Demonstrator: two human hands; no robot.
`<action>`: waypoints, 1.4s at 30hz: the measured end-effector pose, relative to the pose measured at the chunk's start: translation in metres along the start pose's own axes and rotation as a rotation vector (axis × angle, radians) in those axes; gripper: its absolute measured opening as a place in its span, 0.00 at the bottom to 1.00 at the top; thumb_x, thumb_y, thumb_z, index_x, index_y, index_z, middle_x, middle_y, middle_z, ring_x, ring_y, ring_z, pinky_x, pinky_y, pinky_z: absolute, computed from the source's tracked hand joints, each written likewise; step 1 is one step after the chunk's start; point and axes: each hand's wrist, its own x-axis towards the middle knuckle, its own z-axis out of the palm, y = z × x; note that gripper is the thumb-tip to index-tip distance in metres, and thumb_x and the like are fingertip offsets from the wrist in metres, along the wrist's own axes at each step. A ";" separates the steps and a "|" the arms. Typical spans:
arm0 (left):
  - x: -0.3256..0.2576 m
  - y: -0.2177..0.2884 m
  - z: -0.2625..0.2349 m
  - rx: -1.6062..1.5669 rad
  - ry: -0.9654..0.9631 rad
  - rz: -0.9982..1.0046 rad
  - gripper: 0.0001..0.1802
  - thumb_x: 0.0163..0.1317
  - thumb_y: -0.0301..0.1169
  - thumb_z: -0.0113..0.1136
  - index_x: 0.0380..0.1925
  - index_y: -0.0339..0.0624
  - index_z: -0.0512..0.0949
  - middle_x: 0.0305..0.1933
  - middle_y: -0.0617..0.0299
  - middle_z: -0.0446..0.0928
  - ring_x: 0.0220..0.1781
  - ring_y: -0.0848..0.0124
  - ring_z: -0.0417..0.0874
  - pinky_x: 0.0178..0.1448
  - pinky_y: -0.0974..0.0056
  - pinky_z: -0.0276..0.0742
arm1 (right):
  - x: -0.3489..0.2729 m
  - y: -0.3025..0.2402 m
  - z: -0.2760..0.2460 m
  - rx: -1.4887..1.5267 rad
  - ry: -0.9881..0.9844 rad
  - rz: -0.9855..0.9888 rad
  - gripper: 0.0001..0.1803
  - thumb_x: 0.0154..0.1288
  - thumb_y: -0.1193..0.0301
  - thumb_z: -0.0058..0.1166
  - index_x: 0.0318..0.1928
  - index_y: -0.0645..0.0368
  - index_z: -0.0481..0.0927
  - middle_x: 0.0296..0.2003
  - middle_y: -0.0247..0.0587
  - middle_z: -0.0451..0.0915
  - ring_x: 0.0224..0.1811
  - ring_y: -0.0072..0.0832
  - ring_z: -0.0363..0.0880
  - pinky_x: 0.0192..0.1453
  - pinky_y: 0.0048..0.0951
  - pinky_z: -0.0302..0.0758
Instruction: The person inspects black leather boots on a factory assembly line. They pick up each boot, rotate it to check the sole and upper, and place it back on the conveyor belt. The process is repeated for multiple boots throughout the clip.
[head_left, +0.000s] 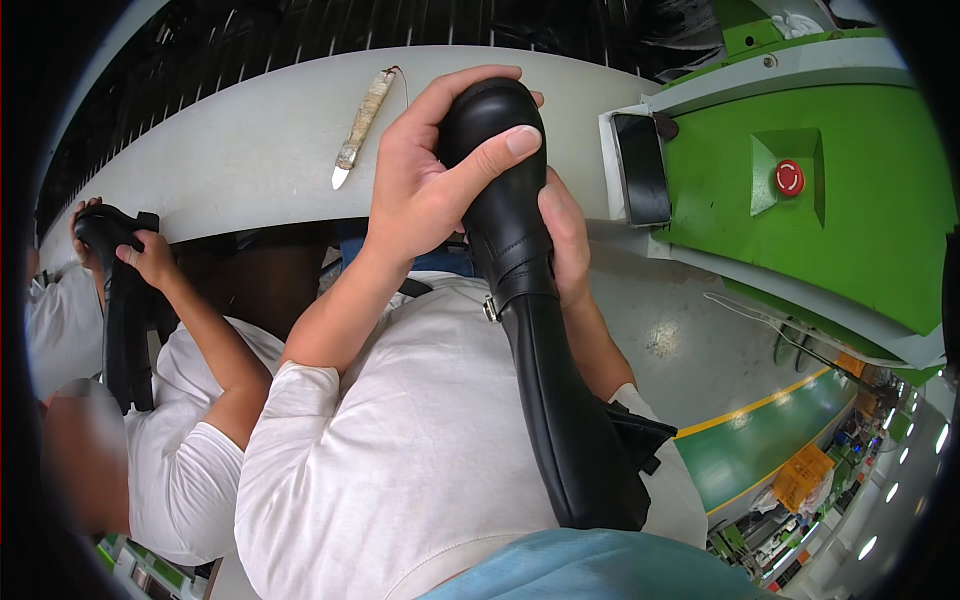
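A tall black boot (512,235) lies along my front, its rounded toe pointing away from me and its shaft running down over my white shirt. Around the toe end my left hand (440,170) is closed, the thumb lying across the upper. My right hand (566,230) grips the boot's right side farther down, partly hidden behind it. A strap with a small metal buckle (490,309) crosses the boot near the ankle. On the table beyond my left hand lies a knife (362,125) with a wrapped handle and a short pale blade.
A curved white table (250,150) stretches ahead. To the right stands a green machine (850,220) with a red stop button (789,178), a phone (641,168) at its edge. At left a co-worker (190,430) holds another black boot (125,290). An orange crate (802,476) sits on the floor behind.
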 end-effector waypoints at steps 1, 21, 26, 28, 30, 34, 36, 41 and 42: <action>0.000 0.000 0.001 -0.008 0.008 -0.006 0.27 0.74 0.29 0.75 0.69 0.33 0.82 0.60 0.43 0.92 0.61 0.61 0.93 0.70 0.57 0.88 | 0.000 -0.001 0.000 0.001 0.004 0.006 0.30 0.86 0.50 0.50 0.66 0.68 0.76 0.47 0.46 0.87 0.42 0.26 0.89 0.47 0.27 0.84; 0.005 -0.005 -0.004 0.049 -0.025 0.017 0.25 0.72 0.28 0.77 0.66 0.31 0.84 0.59 0.43 0.92 0.61 0.60 0.94 0.70 0.56 0.89 | 0.005 0.010 -0.009 0.055 -0.055 -0.018 0.32 0.86 0.49 0.49 0.66 0.70 0.76 0.47 0.52 0.89 0.43 0.32 0.92 0.48 0.31 0.88; 0.002 -0.018 -0.008 0.011 -0.027 0.018 0.28 0.71 0.36 0.82 0.66 0.34 0.85 0.56 0.55 0.92 0.56 0.68 0.92 0.65 0.62 0.88 | 0.002 0.001 -0.002 0.159 0.013 0.046 0.38 0.85 0.44 0.47 0.70 0.71 0.74 0.48 0.56 0.89 0.43 0.37 0.93 0.47 0.34 0.91; -0.003 -0.021 -0.015 0.048 -0.091 -0.020 0.30 0.71 0.36 0.83 0.68 0.32 0.84 0.57 0.53 0.92 0.56 0.68 0.92 0.65 0.61 0.87 | -0.001 -0.002 -0.006 0.211 0.013 0.079 0.41 0.84 0.42 0.47 0.72 0.71 0.73 0.49 0.58 0.88 0.43 0.38 0.94 0.47 0.34 0.92; -0.009 -0.021 -0.020 0.054 -0.140 -0.078 0.31 0.72 0.34 0.81 0.70 0.30 0.83 0.58 0.51 0.91 0.58 0.66 0.92 0.67 0.59 0.86 | -0.005 -0.008 -0.014 0.293 0.062 0.245 0.47 0.84 0.36 0.40 0.71 0.73 0.75 0.47 0.63 0.89 0.43 0.42 0.94 0.48 0.37 0.92; -0.020 -0.023 -0.024 0.025 -0.185 -0.149 0.30 0.74 0.28 0.77 0.73 0.27 0.81 0.61 0.46 0.91 0.59 0.63 0.92 0.68 0.56 0.86 | -0.007 -0.009 -0.027 0.413 -0.006 0.365 0.51 0.85 0.33 0.32 0.69 0.74 0.79 0.42 0.64 0.90 0.42 0.47 0.93 0.51 0.42 0.92; -0.018 -0.025 -0.028 -0.014 -0.225 -0.191 0.29 0.75 0.25 0.75 0.73 0.26 0.81 0.61 0.45 0.91 0.60 0.63 0.93 0.67 0.56 0.87 | -0.010 -0.006 -0.028 0.461 -0.022 0.334 0.50 0.85 0.34 0.32 0.69 0.74 0.79 0.43 0.63 0.90 0.42 0.47 0.93 0.51 0.43 0.91; -0.025 -0.036 -0.033 -0.162 -0.182 -0.147 0.24 0.76 0.19 0.72 0.70 0.25 0.82 0.62 0.43 0.91 0.62 0.62 0.93 0.68 0.56 0.89 | -0.011 -0.007 -0.024 0.581 -0.001 0.385 0.50 0.87 0.34 0.30 0.70 0.74 0.79 0.50 0.63 0.88 0.42 0.49 0.93 0.51 0.45 0.91; -0.025 -0.037 -0.034 -0.171 -0.172 -0.137 0.24 0.76 0.18 0.72 0.69 0.24 0.83 0.62 0.43 0.91 0.63 0.62 0.93 0.69 0.56 0.90 | -0.012 -0.008 -0.024 0.612 -0.001 0.399 0.50 0.87 0.34 0.29 0.70 0.74 0.78 0.52 0.62 0.88 0.43 0.49 0.93 0.51 0.45 0.91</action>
